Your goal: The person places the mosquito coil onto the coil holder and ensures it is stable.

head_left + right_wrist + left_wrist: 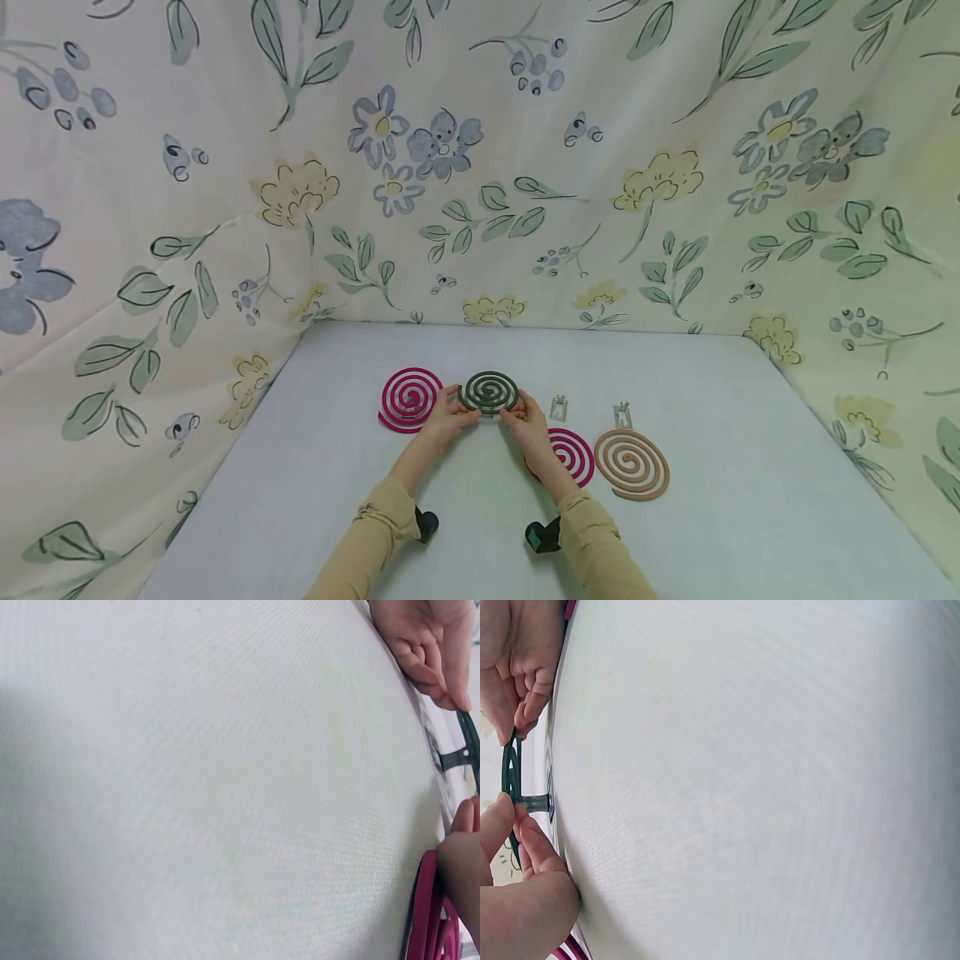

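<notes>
A dark green mosquito coil [489,390] is held level between both hands, low over the white table. My left hand [446,418] pinches its left edge between thumb and fingers, and my right hand [529,425] pinches the right edge the same way. Under the coil, a small metal stand [536,803] rises from the table and meets its underside in the left wrist view. Just left of my left hand lies a magenta coil [411,398]. Another magenta coil [573,457] is partly hidden behind my right forearm.
Right of my right hand lie two small metal stands, one nearer [558,407] and one farther right [622,414]. A tan coil [632,464] sits beside the right magenta coil. Flowered cloth [495,250] hangs behind the white table [337,500] and along its sides.
</notes>
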Demonstrator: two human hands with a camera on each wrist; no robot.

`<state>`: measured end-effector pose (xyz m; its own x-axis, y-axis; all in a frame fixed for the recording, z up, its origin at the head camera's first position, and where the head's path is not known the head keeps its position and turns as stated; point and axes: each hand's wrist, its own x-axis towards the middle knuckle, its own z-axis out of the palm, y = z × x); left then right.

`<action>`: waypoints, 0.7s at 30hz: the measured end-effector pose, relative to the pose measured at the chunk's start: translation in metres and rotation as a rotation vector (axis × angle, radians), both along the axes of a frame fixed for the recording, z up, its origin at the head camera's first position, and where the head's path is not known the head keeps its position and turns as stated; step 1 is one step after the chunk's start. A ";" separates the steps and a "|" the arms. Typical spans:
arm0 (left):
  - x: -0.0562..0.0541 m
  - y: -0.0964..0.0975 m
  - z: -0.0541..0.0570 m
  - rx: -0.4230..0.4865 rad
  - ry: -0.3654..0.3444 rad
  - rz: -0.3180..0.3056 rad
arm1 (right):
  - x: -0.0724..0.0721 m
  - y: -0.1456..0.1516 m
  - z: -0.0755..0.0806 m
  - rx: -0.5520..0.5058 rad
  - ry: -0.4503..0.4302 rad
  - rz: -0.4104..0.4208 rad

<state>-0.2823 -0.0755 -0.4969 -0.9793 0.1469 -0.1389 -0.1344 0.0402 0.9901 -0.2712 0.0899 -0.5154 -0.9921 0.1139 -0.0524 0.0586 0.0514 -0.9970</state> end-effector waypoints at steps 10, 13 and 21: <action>0.000 0.000 0.001 -0.005 -0.011 0.001 | 0.012 -0.001 0.023 -0.021 -0.014 0.019; 0.000 0.000 0.001 0.000 -0.014 0.002 | 0.004 0.000 0.011 -0.026 -0.016 0.014; -0.001 0.000 0.001 0.013 -0.024 -0.001 | -0.001 -0.001 0.001 0.008 -0.003 -0.008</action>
